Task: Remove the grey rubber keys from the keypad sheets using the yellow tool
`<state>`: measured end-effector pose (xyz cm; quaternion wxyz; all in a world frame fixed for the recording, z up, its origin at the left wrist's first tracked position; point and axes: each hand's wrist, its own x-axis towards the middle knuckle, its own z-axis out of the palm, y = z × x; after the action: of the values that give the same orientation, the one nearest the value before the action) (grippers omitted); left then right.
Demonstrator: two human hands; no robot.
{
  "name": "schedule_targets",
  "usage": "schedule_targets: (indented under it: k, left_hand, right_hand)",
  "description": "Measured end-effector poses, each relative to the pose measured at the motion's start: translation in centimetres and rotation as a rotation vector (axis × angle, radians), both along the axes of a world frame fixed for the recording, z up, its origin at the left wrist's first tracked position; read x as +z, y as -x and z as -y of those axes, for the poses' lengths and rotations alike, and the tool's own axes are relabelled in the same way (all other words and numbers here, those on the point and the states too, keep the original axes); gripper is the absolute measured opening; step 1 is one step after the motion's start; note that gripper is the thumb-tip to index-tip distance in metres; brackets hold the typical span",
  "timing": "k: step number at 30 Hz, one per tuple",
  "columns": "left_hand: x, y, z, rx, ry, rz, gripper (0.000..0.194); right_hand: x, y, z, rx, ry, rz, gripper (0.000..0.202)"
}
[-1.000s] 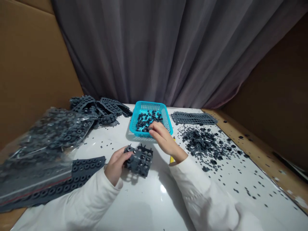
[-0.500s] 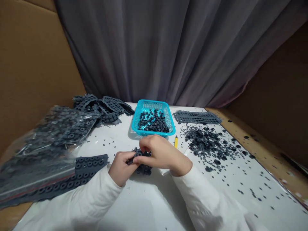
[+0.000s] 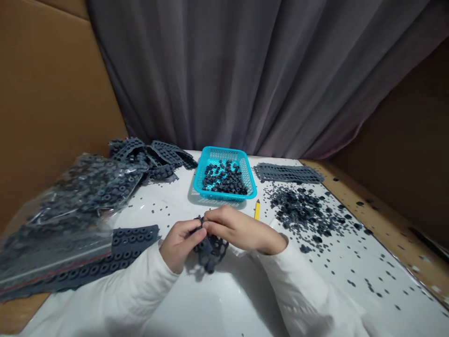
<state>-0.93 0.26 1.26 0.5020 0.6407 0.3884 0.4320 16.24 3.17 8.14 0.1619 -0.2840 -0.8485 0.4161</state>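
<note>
Between my hands is a dark grey rubber sheet (image 3: 209, 255) with moulded round parts, bunched up and hanging just above the white table. My left hand (image 3: 180, 243) is closed on its left side, thumb on top. My right hand (image 3: 242, 229) pinches the sheet's upper edge, fingertips touching the left thumb. Whether a loose piece sits in that pinch is hidden by the fingers. Beyond the hands stands a turquoise plastic basket (image 3: 255, 191) holding many small black rubber pieces (image 3: 231, 180).
A clear zip bag of rubber parts (image 3: 101, 187) lies at left on a flat moulded sheet (image 3: 135, 238). Crumpled sheets (image 3: 154, 159) are behind it. At right are a perforated strip (image 3: 289, 173), a heap of black scraps (image 3: 301, 208) and a yellow-handled tool (image 3: 257, 209).
My right hand has lowered slightly and turned flatter. The rubber sheet has swung down, so more of it shows below my fingers. My left hand keeps its hold.
</note>
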Motion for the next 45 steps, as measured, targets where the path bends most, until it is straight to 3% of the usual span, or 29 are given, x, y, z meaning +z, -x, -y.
schedule_targets:
  k: [3,7,11,15,19,22,27,30,33,36,38,45]
  left_hand:
    - [0.1,-0.2,0.1,0.024,0.216,0.296,0.036]
    - [0.3,-0.7,0.2,0.131,0.452,0.567,0.032]
    - [0.8,-0.8,-0.1,0.254,0.55,0.696,0.03]
    - [1.4,-0.8,-0.3,0.353,0.574,0.766,0.033]
    - [1.1,-1.0,-0.4,0.326,0.462,0.737,0.033]
    - [0.5,-0.9,-0.5,0.307,0.419,0.666,0.035]
    - [-0.4,-0.2,-0.5,0.206,0.328,0.518,0.034]
    - [-0.6,0.0,-0.4,0.129,0.305,0.428,0.035]
    - [-0.6,-0.1,-0.4,0.074,0.311,0.371,0.033]
    - [-0.5,-0.3,-0.5,0.054,0.251,0.296,0.024]
    - [-0.4,-0.4,-0.5,0.062,0.196,0.247,0.02]
    - [0.1,-0.2,-0.6,0.12,0.127,0.139,0.022]
  right_hand:
    - [-0.6,0.3,-0.3,0.048,0.273,-0.214,0.031]
    - [-3.0,1.4,-0.9,-0.014,0.518,-0.493,0.034]
    - [-5.0,2.3,-1.4,-0.066,0.714,-0.747,0.034]
    - [-4.9,2.4,-1.4,-0.023,0.79,-0.911,0.036]
    - [-4.3,1.8,-2.2,-0.13,0.603,-0.842,0.033]
    - [-4.0,0.0,-3.6,-0.333,0.329,-0.706,0.036]
    - [-4.6,-4.3,-6.1,-0.797,-0.411,-0.126,0.026]
    - [-4.9,-5.5,-6.5,-0.886,-0.576,0.196,0.027]
    - [-3.8,-4.8,-5.4,-0.792,-0.609,0.205,0.031]
    - [-1.5,-2.8,-3.2,-0.429,-0.551,0.06,0.021]
    - [-0.3,-1.6,-1.7,-0.214,-0.465,0.091,0.021]
    - [-0.2,-0.5,0.0,-0.227,-0.488,0.296,0.029]
